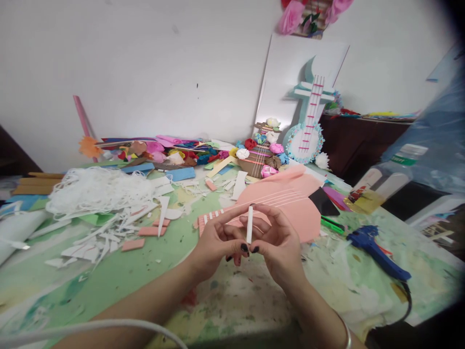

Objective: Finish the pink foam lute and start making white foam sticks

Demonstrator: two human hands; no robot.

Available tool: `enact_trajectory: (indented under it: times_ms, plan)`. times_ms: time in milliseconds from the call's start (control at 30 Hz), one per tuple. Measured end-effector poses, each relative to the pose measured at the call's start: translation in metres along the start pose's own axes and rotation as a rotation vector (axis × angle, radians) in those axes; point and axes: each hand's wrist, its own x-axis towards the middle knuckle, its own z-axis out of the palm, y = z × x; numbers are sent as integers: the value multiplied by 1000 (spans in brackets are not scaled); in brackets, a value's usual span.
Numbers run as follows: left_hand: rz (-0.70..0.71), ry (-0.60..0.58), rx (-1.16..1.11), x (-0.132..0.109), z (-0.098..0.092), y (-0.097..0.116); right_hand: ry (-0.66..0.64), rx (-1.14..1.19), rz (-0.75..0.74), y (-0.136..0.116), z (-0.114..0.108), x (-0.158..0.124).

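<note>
Holding: a small white stick (250, 225), near upright between your two hands, raised over the front of the desk (163, 291); a single piece or several layers, cannot tell.
Left hand (220, 237): fingers closed on the white stick from its left side, thumb at the lower end, dark polish on the nails.
Right hand (281, 240): fingers grasping the same stick from the other side, thumb at the lower end, forefinger near the top; pale bracelet (348, 338) on your wrist.
Pink cutout (290, 208): guitar-shaped, lying just beyond your hands and partly hidden by them; pale strings along it, short white bars across the neck at left.
Right of the cutout: dark flat object (324, 201) at its edge, green cutter (332, 224) beside that, blue glue gun (378, 252) nearer you, clear bottle (387, 179) with yellowish liquid farther back.
Left side: tangled heap of white string (98, 191), white scraps (89, 247), small pink pieces (152, 231).
Back of desk: mixed coloured paper (174, 148), brown flowered instrument model (250, 164), light-blue instrument model (304, 140) before a white board (278, 72).
Foreground: white cable (109, 324), crossing in front of your left forearm.
</note>
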Motion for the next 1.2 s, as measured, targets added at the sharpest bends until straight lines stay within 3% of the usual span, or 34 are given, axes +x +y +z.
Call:
enact_trajectory:
  times_ms: [300, 500, 633, 733, 867, 1033, 1200]
  plan:
    - [-33, 93, 46, 0, 2, 1, -5, 29, 46, -1, 0, 2]
    - [-65, 43, 127, 2, 6, 7, 22, -47, 47, -2, -1, 0]
    - [107, 164, 398, 9, -14, 16, -40, -179, -24, -8, -14, 12]
    - [268, 282, 904, 15, -45, 19, -165, -377, -69, -20, -32, 35]
    - [323, 169, 1355, 18, -75, 12, -452, -618, 86, -34, -50, 76]
    - [314, -5, 1468, 18, -80, 2, -673, -737, 221, -22, -45, 109]
    - [270, -56, 1371, 19, -75, 0, -800, -962, 231, -3, -35, 116]
